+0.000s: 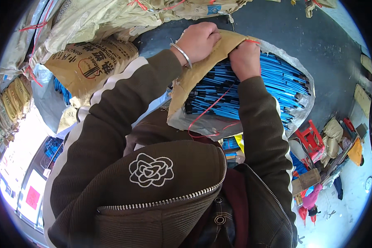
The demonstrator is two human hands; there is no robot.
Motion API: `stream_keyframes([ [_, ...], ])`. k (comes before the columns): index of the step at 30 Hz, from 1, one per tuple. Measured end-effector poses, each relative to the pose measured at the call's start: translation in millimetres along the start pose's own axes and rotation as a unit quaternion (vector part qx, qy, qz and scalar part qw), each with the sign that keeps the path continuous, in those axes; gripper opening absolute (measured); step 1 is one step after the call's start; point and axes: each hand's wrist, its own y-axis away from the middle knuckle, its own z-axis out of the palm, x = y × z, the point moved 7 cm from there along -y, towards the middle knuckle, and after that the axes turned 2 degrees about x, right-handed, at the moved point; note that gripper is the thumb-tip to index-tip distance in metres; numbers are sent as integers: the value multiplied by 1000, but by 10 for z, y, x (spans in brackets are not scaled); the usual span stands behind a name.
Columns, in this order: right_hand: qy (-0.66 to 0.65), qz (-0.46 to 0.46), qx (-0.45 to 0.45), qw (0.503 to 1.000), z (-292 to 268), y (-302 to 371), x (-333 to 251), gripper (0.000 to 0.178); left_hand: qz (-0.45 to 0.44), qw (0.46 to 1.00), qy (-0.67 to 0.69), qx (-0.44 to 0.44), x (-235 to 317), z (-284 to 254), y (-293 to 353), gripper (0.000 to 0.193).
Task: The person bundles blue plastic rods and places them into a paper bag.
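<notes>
- Inside the open sack [182,94], blue rods [281,76] run left to right, nearer the body than both hands.
- At the sack's far rim, the right hand [246,61], closer to the rods, dips wrist-high; fingertips hidden, grip I can't tell.
- Left along that rim, the left hand [199,43] curls, pinching brown paper.

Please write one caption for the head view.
Left hand curled on the edge of an open sack, right hand over the thin blue rods inside.

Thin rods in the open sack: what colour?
The thin rods are blue with black parts; best seen in the head view.
</notes>
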Motion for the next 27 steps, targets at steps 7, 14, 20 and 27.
stream_keyframes([
  [7,-36,-1,-31,999,-62,8,-126,17,-234,942,242,7,-269,21,79,27],
  [14,-3,38,-33,999,-91,-3,-61,20,-247,824,510,-19,-317,99,28,21],
  [20,-12,20,-27,999,-76,36,-60,21,-185,940,266,-109,-201,158,-19,20],
  [27,-15,23,-24,999,-93,61,-109,24,-301,653,662,210,-739,52,111,29],
])
